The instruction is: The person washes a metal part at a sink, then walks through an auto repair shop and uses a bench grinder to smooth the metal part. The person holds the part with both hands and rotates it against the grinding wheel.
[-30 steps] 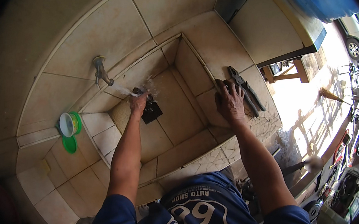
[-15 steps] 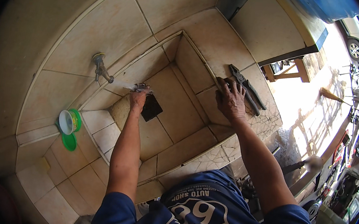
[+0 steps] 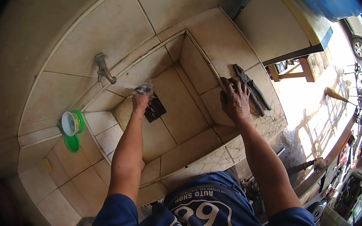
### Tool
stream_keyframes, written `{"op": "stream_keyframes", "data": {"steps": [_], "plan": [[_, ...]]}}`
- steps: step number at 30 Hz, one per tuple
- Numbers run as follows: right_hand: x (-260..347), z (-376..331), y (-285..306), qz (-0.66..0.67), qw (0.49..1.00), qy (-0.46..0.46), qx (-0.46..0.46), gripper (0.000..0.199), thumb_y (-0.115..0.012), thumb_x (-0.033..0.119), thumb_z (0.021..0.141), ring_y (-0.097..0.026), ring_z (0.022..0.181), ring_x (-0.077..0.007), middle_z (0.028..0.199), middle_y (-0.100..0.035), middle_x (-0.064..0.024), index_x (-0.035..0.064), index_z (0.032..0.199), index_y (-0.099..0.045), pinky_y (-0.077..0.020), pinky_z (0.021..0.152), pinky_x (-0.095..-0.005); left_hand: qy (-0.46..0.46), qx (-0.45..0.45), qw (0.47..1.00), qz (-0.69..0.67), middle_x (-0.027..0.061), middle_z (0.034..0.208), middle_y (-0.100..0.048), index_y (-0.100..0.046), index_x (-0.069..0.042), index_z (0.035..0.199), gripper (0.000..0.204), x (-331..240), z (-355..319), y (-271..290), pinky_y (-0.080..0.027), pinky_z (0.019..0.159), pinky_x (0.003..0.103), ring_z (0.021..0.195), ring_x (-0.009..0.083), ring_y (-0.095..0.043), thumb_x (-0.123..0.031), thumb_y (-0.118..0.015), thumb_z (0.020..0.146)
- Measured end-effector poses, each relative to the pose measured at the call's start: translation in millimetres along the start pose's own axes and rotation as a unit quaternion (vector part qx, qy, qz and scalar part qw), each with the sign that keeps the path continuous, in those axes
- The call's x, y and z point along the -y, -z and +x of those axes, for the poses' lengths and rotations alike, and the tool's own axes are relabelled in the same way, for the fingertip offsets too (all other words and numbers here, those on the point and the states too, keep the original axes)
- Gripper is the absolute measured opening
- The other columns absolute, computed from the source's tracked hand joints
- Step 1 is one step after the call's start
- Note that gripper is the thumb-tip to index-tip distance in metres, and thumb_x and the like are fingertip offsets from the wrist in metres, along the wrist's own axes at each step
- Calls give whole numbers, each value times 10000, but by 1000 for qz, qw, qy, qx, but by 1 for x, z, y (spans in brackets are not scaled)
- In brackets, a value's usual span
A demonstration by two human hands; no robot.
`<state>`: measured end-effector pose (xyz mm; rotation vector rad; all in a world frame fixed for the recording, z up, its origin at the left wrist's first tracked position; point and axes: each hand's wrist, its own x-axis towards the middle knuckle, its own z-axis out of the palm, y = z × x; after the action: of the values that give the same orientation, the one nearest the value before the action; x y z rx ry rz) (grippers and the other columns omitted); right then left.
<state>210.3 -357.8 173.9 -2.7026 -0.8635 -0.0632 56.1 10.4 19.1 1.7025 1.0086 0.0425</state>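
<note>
Hands at the tiled sink [image 3: 190, 114]
The left hand [image 3: 141, 99] holds something small I cannot make out under the tap [image 3: 104, 71]; the right hand [image 3: 236, 101] lies flat and open beside the pliers [image 3: 251, 89].

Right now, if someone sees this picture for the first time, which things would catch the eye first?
First, the left hand held in the water that splashes from the wall tap, above the dark drain of the tiled sink. Next, the right hand pressed flat on the sink's right ledge, beside the dark pliers. On the left ledge, a small tub with a green lid stands out by its colour.
</note>
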Motion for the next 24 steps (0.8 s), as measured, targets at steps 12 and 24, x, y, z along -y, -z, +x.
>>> {"op": "stream_keyframes", "data": {"steps": [12, 24], "plan": [[-1, 0, -2, -4, 1000, -3, 1, 533, -625, 263, 916, -518, 1167, -342, 1285, -545, -124, 224, 1435, -509, -388, 1028, -497, -27, -9, 999, -22, 177, 1136, -717, -693, 57, 1127, 480, 1, -8, -4, -488, 951, 401, 1039, 294, -645, -285, -826, 817], [2, -4, 0, -6, 1000, -4, 5, 532, -632, 262, 911, -512, 1176, -335, 1282, -545, -120, 208, 1428, -515, -381, 1034, -494, 80, 75, 978, -178, 73, 1041, -719, -691, -31, 1130, 292, -16, -41, 9, -509, 869, 354, 915, 178, -661, -171, -749, 880]]}}
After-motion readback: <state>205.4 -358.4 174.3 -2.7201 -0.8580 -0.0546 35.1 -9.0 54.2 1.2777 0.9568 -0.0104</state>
